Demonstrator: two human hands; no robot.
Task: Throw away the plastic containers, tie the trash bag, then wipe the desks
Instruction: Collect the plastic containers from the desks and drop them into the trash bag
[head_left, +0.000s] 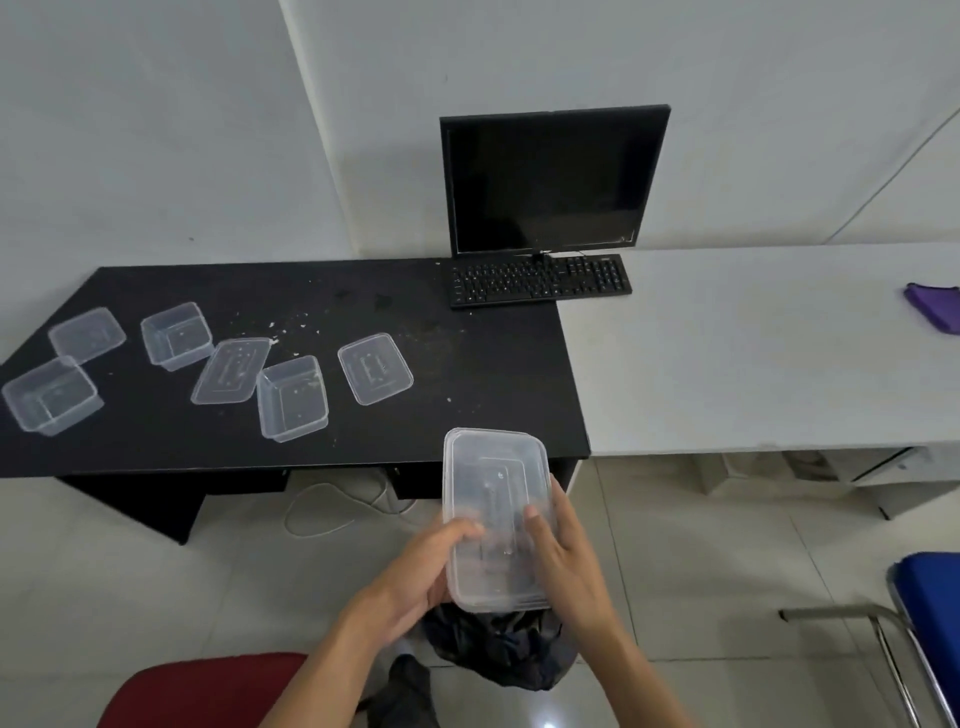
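In front of the black tabletop (467, 374), just off its front-right corner: I'm holding a clear rectangular lidded plastic container (493, 483) in the air, lid side up, long axis pointing at the tabletop.

- left grip (415, 577): wrapped on the container's left edge, thumb on the lid, fingers curled underneath.
- right grip (566, 566): clamped on its right side, thumb on the lid, fingers curled round the rim.
- crumpled black trash bag (498, 654): on the floor in front of the tabletop, directly under the near end of the container. Can't tell how far its mouth gapes.

On the tabletop, left half:
- three open clear plastic tubs (49, 395), (176, 335), (293, 397), all upright.
- three flat clear plastic lids (87, 335), (231, 370), (375, 368), lying loose between and beside the tubs; the middle lid touches the nearest tub.
- pale crumbs (291, 325) scattered behind them, towards mid-tabletop.

At its back-right corner: a dark-screened black monitor (553, 179) with a black keyboard (540, 280) in front of it.

Butted against its right side: a white tabletop (753, 353), with a purple cloth (935, 306) at the far right end.

Under the tabletop: a white cable (332, 504) looped on the tiled floor.
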